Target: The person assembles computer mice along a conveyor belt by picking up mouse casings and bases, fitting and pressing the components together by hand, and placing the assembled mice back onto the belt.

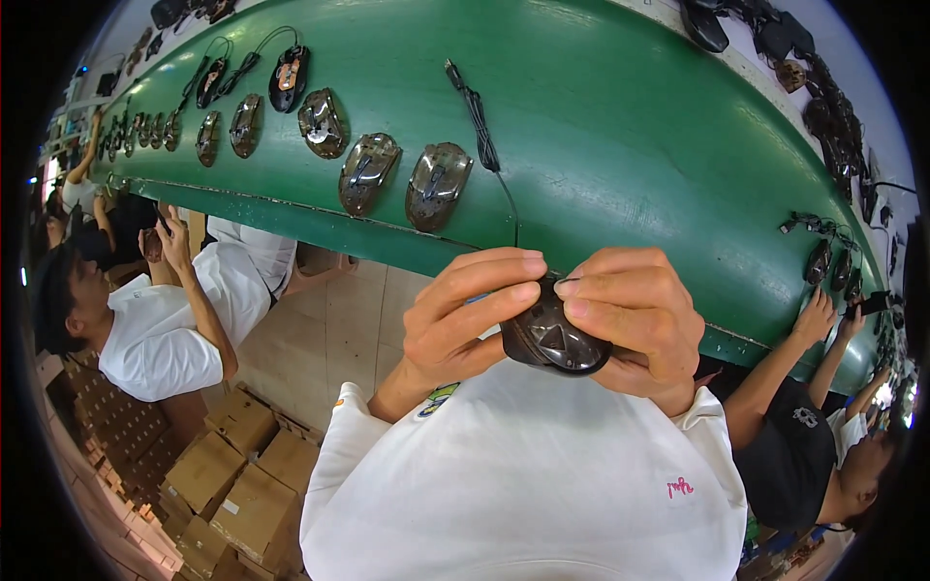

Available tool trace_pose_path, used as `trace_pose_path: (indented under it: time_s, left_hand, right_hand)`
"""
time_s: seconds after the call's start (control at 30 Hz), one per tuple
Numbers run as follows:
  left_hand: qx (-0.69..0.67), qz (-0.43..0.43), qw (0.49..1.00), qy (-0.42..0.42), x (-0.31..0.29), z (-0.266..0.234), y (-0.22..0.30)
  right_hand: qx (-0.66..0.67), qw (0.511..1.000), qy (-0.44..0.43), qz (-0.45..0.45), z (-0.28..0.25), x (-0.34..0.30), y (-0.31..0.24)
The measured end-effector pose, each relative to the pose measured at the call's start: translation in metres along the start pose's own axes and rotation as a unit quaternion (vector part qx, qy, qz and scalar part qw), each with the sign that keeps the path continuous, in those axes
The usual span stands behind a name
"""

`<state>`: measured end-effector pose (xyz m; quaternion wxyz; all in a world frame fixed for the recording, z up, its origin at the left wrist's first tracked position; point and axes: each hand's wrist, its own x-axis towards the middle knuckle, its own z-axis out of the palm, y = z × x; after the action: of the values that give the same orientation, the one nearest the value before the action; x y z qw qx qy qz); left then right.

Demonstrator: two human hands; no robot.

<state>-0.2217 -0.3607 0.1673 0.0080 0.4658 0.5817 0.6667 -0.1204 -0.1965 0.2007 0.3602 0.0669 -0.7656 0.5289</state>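
Note:
A dark, glossy computer mouse (554, 337) is between my two hands, above the near edge of the green bench. My left hand (470, 310) grips its left side, with thumb and fingers closed around the cable end. On the other side my right hand (635, 315) pinches the mouse, fingertips pressed on its top near the cable end. From there a black cable (475, 121) runs up the bench, bundled and ending in a plug. Two translucent mouse shells (439, 187) lie on the bench to the left of the cable. My fingers hide part of the mouse.
The green bench (620, 136) curves across the view. More shells (323, 124) and corded mice (289, 77) line its left part. A person in white (184, 320) sits at left, one in black (794, 436) at right. Cardboard boxes (257, 504) are stacked lower left.

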Motion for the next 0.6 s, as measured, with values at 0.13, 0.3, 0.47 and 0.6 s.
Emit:
trace_pose_path:
  time_s: [0.13, 0.3, 0.47, 0.6]
  left_hand:
    - [-0.008, 0.006, 1.0, -0.012, 0.003, -0.007, 0.001]
    - [-0.01, -0.002, 1.0, -0.028, 0.004, -0.013, 0.005]
    - [-0.001, -0.011, 0.999, -0.042, 0.003, -0.016, 0.009]
    - [0.004, -0.013, 0.999, -0.048, 0.005, -0.017, 0.01]
  right_hand:
    - [0.003, 1.0, 0.001, -0.004, 0.008, 0.005, -0.001]
    - [0.004, 1.0, 0.007, -0.006, 0.012, 0.006, -0.001]
    - [0.013, 1.0, 0.008, 0.008, 0.013, 0.007, -0.003]
    - [0.023, 1.0, 0.006, 0.018, 0.013, 0.01, -0.004]
